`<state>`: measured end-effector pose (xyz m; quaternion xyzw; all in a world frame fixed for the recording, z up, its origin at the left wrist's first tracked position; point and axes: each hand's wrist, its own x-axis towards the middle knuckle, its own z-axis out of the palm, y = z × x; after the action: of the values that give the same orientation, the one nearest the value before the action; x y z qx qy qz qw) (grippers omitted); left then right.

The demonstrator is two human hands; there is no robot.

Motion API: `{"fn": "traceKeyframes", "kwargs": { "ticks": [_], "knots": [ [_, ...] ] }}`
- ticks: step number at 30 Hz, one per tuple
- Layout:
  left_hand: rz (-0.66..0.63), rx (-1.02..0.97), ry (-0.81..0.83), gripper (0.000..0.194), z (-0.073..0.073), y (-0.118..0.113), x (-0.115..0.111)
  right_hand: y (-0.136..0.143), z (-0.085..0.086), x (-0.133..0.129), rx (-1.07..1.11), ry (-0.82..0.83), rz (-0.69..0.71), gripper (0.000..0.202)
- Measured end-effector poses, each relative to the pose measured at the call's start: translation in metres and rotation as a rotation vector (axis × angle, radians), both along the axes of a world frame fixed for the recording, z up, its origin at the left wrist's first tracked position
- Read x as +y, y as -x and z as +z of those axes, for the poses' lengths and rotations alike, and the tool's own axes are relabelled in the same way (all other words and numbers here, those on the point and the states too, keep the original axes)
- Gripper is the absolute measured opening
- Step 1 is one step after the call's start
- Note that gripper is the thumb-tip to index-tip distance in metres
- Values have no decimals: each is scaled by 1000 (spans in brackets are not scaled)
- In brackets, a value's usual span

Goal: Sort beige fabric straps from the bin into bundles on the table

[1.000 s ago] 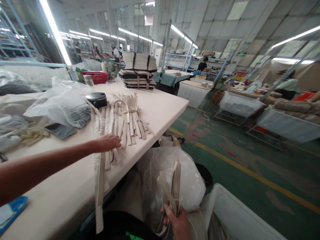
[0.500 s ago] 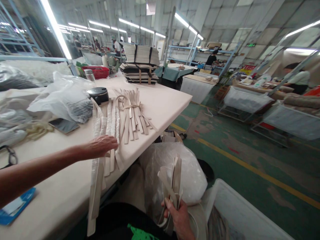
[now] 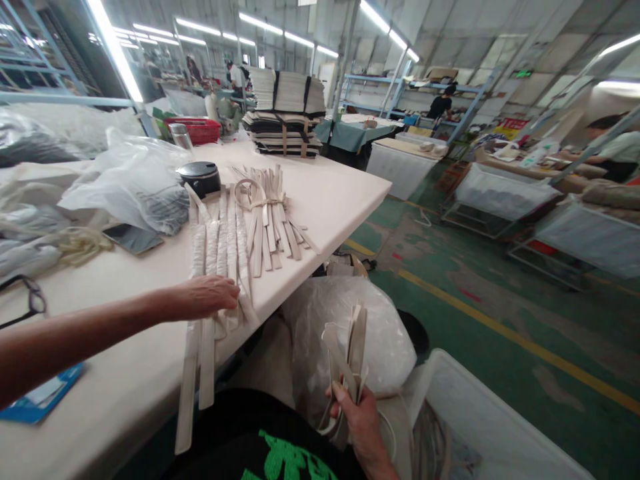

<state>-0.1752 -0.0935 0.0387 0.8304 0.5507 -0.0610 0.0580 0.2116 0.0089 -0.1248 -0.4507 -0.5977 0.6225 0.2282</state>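
My left hand (image 3: 213, 295) lies palm down across a row of long beige fabric straps (image 3: 206, 363), its fingers stretched over them. White gathered or wrapped sections (image 3: 198, 247) cover the straps' upper parts, and some lower ends hang past the table edge. At the lower middle, my right hand (image 3: 364, 420) is closed round a bunch of beige straps (image 3: 356, 343) with ends pointing up and a loop below. Just beyond my left hand, a tied bundle of similar straps (image 3: 273, 220) fans out on the table.
The pale table (image 3: 345, 193) carries a black round container (image 3: 199, 179), plastic bags (image 3: 125, 180), a phone-like dark slab (image 3: 133, 238), glasses (image 3: 35, 297) and a strapped stack (image 3: 285, 120). Below its edge are a filled clear bag (image 3: 350, 293) and a white bin (image 3: 480, 400). Co-workers are farther back.
Two long strap ends that overlapped now lie apart side by side, and the wrapped sections are more evenly spread. My left hand stays over the straps; my right hand keeps its bunch. The view shifts slightly.
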Motion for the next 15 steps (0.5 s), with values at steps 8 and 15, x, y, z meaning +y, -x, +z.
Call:
{"fn": "traceKeyframes", "kwargs": {
  "ticks": [8,15],
  "knots": [
    [-32,0,-6,32,-9,8,6,0,5,0,6,-12,-2,54],
    [-7,-105,83,29,3,-11,3,3,5,0,25,1,-9,56]
  ]
}}
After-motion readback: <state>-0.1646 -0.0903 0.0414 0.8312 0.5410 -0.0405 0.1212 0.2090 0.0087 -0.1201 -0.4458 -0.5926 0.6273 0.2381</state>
